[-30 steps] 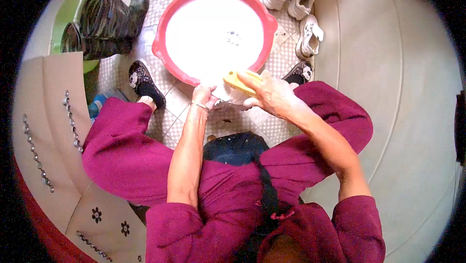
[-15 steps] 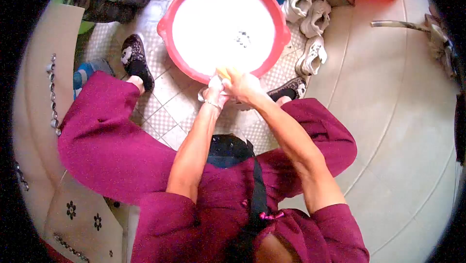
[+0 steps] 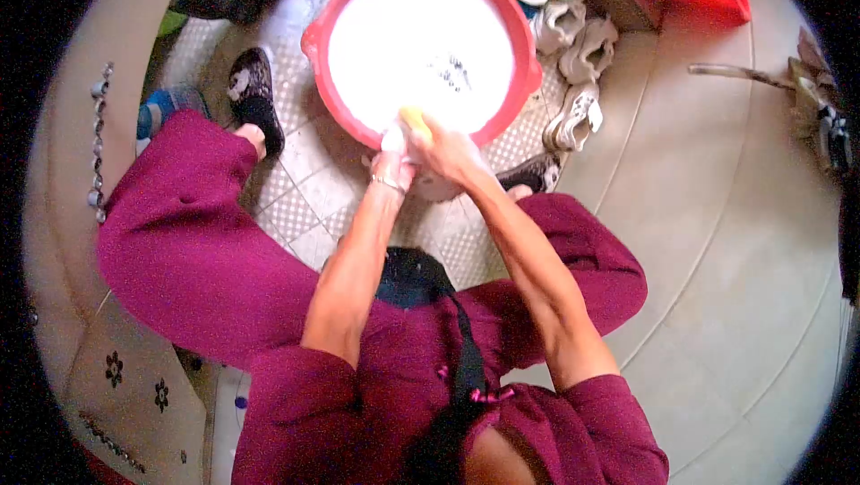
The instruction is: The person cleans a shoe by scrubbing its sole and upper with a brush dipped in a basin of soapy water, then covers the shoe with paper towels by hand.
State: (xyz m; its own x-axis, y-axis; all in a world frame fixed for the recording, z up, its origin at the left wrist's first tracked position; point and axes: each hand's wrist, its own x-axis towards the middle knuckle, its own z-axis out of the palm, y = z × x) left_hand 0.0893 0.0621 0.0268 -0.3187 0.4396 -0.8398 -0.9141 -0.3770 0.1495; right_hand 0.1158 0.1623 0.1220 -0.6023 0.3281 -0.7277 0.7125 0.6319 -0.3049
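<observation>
Head view: at the near rim of the red basin (image 3: 309,42) on the tiled floor, the left hand (image 3: 392,167) is closed around a white shoe (image 3: 430,185), and the right hand (image 3: 448,155) is closed on a yellow brush (image 3: 414,120) pressed against it. A hard stroke could, I judge, slip the wet shoe loose or slop water over the rim onto the white sneakers (image 3: 573,118) just beside the basin. Compared with a second ago, the brush has drawn in towards the left hand and now shows mostly hidden under the fingers.
</observation>
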